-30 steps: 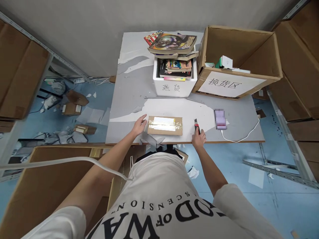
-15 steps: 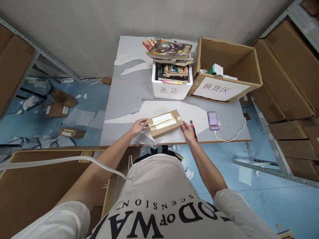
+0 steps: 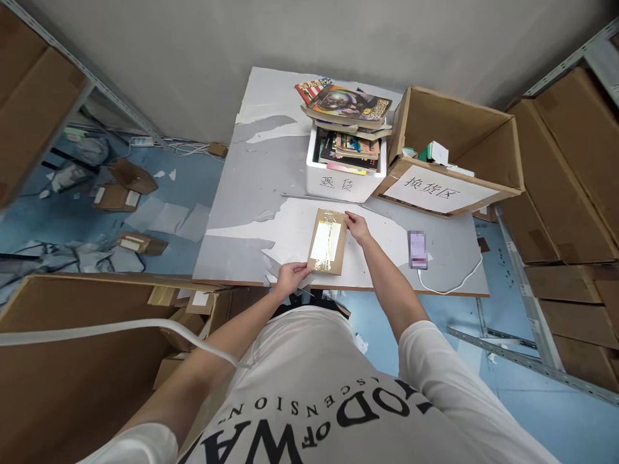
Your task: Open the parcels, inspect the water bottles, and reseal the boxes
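A small brown cardboard box (image 3: pixel 327 243) with a white label and shiny clear tape lies near the table's front edge, its long side pointing away from me. At its near left corner, my left hand (image 3: pixel 292 278) grips the edge with fingers pressed together. My right hand (image 3: pixel 356 227) pinches the far right corner. Both hands touch the box at the same time. The red and black box cutter seen earlier beside my right hand does not show now; my right forearm covers that area.
Behind the box stand a white bin (image 3: pixel 345 183) full of books and an open carton (image 3: pixel 449 190) with small boxes inside. A phone (image 3: pixel 417 250) on a white cable (image 3: pixel 454 291) lies to the right. A large carton (image 3: pixel 97 361) holding parcels stands at lower left.
The cardboard box has turned counterclockwise, from lying crosswise to pointing away from me. My right hand has moved to its far corner, my left hand to its near one.
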Demonstrator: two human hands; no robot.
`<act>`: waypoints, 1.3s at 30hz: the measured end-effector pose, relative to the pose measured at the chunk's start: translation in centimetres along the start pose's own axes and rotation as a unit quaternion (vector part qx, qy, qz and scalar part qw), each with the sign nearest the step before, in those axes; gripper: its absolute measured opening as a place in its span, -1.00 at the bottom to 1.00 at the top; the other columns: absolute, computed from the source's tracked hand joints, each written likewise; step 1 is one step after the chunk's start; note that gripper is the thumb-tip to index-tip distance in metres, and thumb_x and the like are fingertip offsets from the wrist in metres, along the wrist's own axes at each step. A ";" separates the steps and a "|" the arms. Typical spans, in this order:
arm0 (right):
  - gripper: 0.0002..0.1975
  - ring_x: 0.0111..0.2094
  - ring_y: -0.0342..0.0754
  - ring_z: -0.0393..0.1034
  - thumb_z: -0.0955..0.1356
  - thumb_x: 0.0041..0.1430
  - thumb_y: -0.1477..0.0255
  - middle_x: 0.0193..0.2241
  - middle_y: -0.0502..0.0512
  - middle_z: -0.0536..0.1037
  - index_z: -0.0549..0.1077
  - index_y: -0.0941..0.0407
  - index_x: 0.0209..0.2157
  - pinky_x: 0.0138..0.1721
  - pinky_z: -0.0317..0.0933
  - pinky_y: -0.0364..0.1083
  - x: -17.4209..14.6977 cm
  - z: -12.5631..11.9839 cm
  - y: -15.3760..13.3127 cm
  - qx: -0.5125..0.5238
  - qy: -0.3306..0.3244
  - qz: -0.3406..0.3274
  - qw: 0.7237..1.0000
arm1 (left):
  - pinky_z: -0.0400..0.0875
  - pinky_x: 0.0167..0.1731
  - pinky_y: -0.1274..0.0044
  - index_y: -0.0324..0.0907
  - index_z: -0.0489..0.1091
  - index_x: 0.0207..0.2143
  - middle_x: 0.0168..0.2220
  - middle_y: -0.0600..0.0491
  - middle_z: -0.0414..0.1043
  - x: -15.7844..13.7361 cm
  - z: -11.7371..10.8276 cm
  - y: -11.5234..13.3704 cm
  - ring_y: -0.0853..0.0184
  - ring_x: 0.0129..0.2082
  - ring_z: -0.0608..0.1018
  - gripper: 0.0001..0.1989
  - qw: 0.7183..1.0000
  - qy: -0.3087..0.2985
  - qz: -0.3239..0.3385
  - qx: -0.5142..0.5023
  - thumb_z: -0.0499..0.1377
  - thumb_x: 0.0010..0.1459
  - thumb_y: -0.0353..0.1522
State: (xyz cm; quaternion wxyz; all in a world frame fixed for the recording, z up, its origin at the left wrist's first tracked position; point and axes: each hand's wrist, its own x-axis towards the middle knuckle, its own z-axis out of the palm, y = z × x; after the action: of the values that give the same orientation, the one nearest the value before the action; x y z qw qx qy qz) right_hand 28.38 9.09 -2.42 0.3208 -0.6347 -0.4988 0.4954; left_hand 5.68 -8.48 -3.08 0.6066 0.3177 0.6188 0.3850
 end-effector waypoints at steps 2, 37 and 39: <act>-0.49 0.01 -0.04 0.39 0.31 0.18 0.36 0.07 0.24 0.44 0.31 0.23 0.15 0.08 0.26 0.01 0.0 0.1 0.0 0.011 0.007 0.015 1.000 | 0.52 -0.19 0.34 -0.25 0.55 -0.33 -0.33 -0.08 0.59 0.2 -0.4 0.1 0.14 -0.27 0.61 -0.49 0.999 -0.005 0.012 0.039 0.42 -0.33 -0.11; -0.60 -0.19 -0.03 0.51 0.23 0.22 0.14 -0.21 0.17 0.59 0.49 0.15 -0.16 -0.12 0.39 -0.01 -10.5 -2.9 0.7 0.139 0.005 0.182 0.973 | 0.50 -0.22 0.40 -0.24 0.55 -0.19 -0.28 -0.08 0.59 9.1 -4.0 9.9 0.17 -0.28 0.59 -0.52 0.967 0.051 0.111 0.224 0.26 -0.06 -0.07; -0.57 -0.24 -0.01 0.51 0.20 0.24 0.13 -0.24 0.19 0.59 0.50 0.17 -0.22 -0.19 0.40 -0.03 -8.1 -3.3 0.0 0.054 -0.014 0.168 0.984 | 0.53 -0.28 0.40 -0.27 0.54 -0.17 -0.29 -0.09 0.59 6.6 -4.2 8.0 0.19 -0.33 0.60 -0.46 0.976 0.085 0.076 0.186 0.28 -0.08 -0.05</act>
State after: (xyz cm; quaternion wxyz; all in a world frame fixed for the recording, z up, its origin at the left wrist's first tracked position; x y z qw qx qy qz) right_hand 31.40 1.65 1.14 0.2599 -0.6838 -0.3621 0.5776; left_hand 0.48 0.85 0.39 0.4511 0.4374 0.7029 0.3333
